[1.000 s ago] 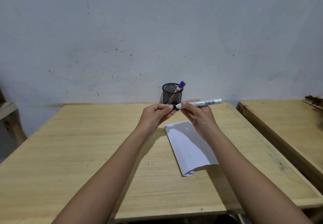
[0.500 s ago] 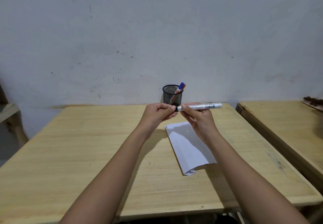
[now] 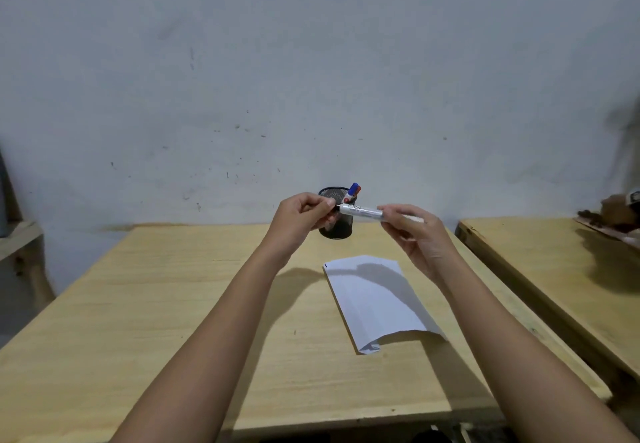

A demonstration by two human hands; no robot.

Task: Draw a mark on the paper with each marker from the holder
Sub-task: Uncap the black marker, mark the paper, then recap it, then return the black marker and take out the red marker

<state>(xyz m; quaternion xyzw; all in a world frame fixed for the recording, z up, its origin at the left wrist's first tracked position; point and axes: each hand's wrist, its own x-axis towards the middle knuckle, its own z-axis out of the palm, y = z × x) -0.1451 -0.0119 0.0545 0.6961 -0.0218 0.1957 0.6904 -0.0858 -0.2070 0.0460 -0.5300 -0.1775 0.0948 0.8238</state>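
My right hand (image 3: pixel 417 235) holds a white marker (image 3: pixel 362 211) level by its rear end, above the table. Its dark nib points left and just shows next to the fingertips of my left hand (image 3: pixel 303 217). Those fingers are pinched shut at the nib end, and the marker's cap appears to be hidden inside them. Behind both hands stands the black mesh holder (image 3: pixel 341 231), with a blue-and-red marker (image 3: pixel 353 192) leaning in it. The white paper (image 3: pixel 374 300) lies flat on the table below my right hand, with a small dark mark at its far left corner.
The wooden table (image 3: pixel 173 304) stands against a grey wall. A second wooden table (image 3: pixel 554 269) is close on the right, with brown clutter at its far edge. A wooden shelf edge (image 3: pixel 17 238) shows at the far left.
The marker body has drawn slightly to the right, away from my left fingers, so the nib now shows. My right hand's grip has shifted toward the marker's rear end.
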